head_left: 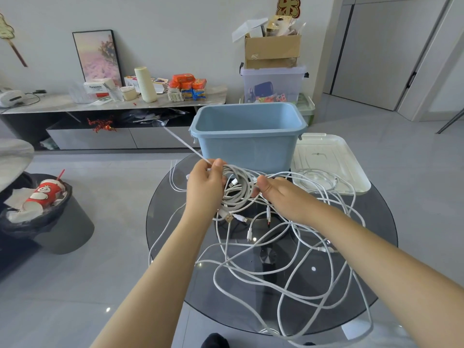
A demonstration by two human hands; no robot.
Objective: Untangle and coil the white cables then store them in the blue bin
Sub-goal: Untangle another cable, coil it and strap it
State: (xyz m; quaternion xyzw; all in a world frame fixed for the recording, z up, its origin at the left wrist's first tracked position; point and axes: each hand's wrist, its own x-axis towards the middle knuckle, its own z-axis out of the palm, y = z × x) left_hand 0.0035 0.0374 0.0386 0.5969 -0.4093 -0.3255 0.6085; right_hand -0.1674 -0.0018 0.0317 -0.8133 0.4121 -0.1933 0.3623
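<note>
A bundle of white cables [241, 189] is gripped by the curled left hand [204, 187] and pinched by the right hand [278, 197] above the round glass table [175, 247]. Loose loops are spread nearer. The blue bin [247, 136] is set just beyond, its white lid [329, 162] to the right.

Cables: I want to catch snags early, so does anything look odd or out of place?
Yes. The cables lie in a loose tangle on the glass table, with loops hanging over its near edge. The bin looks empty; its lid lies beside it.
</note>
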